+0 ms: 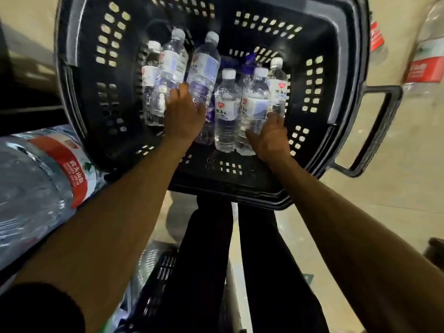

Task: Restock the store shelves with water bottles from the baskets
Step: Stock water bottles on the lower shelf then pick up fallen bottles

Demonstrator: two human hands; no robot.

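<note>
Black plastic basket (341,75) holds six water bottles (227,109) standing in two clusters. The left hand (185,114) curls its fingers over the lower part of the left bottle (173,63). The right hand (270,137) wraps thumb and fingers round the right bottle (255,99) near its base. A large red-labelled jug (40,179) lies at the left.

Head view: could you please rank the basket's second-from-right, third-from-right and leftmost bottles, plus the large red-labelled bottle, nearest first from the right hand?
1. Second-from-right bottle: held by the right hand.
2. Third-from-right bottle: just to its left.
3. Leftmost bottle: by the basket's left wall.
4. Large red-labelled bottle: outside the basket, far left.
</note>
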